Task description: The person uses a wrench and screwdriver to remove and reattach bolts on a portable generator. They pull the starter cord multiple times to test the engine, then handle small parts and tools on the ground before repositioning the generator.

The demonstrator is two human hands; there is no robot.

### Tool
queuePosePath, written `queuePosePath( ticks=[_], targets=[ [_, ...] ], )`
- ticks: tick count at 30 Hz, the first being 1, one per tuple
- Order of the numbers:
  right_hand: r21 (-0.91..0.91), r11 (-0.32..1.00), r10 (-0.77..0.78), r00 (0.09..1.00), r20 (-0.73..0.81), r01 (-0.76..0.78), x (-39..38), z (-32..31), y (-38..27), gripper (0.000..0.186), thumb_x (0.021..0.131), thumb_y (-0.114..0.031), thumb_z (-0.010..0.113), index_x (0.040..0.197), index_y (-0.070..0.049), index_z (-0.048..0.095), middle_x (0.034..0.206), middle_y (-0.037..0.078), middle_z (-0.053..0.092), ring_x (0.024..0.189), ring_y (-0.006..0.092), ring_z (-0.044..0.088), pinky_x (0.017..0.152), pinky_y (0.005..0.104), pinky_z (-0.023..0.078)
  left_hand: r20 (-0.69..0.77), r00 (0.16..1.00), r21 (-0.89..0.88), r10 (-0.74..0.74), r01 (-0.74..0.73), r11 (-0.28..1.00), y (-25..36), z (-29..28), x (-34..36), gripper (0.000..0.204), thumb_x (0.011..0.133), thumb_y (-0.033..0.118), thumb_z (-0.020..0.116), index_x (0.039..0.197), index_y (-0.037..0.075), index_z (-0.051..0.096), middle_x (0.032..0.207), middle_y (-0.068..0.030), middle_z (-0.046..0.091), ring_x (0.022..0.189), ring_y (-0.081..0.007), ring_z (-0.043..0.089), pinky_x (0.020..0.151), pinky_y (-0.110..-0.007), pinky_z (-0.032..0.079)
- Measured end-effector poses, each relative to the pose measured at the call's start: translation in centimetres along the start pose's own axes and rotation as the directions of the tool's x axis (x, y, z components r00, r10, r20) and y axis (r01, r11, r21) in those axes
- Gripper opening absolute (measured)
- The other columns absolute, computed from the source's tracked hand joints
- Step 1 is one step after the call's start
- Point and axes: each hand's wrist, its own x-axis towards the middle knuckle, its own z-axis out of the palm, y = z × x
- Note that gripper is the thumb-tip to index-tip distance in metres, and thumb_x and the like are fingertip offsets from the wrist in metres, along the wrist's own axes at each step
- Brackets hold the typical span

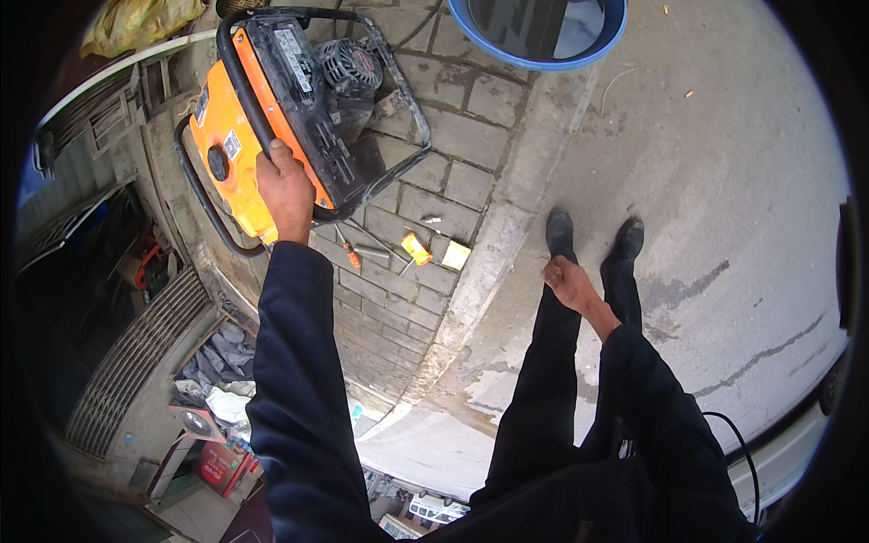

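Observation:
An orange and black portable generator with a black tubular frame rests on the paving at the upper left, apparently tilted. My left hand is closed around the frame's top bar. In front of my legs, my right hand is held with its fingers curled; whether anything is inside cannot be seen. On the bricks near the generator lie a screwdriver with an orange handle, a silver metal tube, an orange-yellow piece, a small pale yellow box and a small metal part resembling a spark plug.
A blue tub of dark liquid stands at the top, by the kerb between the brick paving and the concrete. My boots are on the concrete. Metal grating and piled goods line the left side.

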Motion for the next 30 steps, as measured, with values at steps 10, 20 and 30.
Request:
queuePosePath(
  ticks=[10,20,30],
  targets=[
    [-0.07,0.998,0.009,1.0,0.01,-0.008,-0.8,-0.2,0.8,0.028,0.093,-0.028,0.063,0.095,0.0,0.062,0.089,0.019,0.071,0.089,0.0383,0.07,0.078,0.0426,0.054,-0.015,0.996,-0.009,0.086,-0.086,0.996,-0.8,0.2,0.3,0.037,0.109,0.036,0.046,0.095,0.002,0.052,0.065,-0.0024,0.049,0.044,-0.0127,0.044,0.039,-0.03,0.037],
    [-0.074,0.997,-0.021,1.0,-0.001,0.021,-1.1,0.4,1.8,0.027,0.092,-0.027,0.065,0.093,0.0,0.062,0.091,0.02,0.072,0.09,0.0394,0.071,0.078,0.0441,0.055,-0.003,1.0,-0.008,0.021,-0.021,1.0,-0.4,0.0,0.1,0.037,0.108,0.032,0.048,0.092,-0.001,0.053,0.07,-0.0073,0.054,0.056,-0.0168,0.051,0.053,-0.035,0.043],
    [-0.094,0.995,-0.021,1.0,-0.018,0.019,-1.4,-0.1,3.5,0.027,0.093,-0.026,0.066,0.094,0.0,0.062,0.089,0.021,0.071,0.089,0.0402,0.07,0.076,0.0453,0.054,-0.014,0.996,-0.001,0.084,-0.084,0.996,-1.6,0.2,0.5,0.036,0.109,0.036,0.046,0.094,0.004,0.051,0.063,-0.0015,0.047,0.044,-0.0122,0.044,0.039,-0.03,0.038]
  ],
)
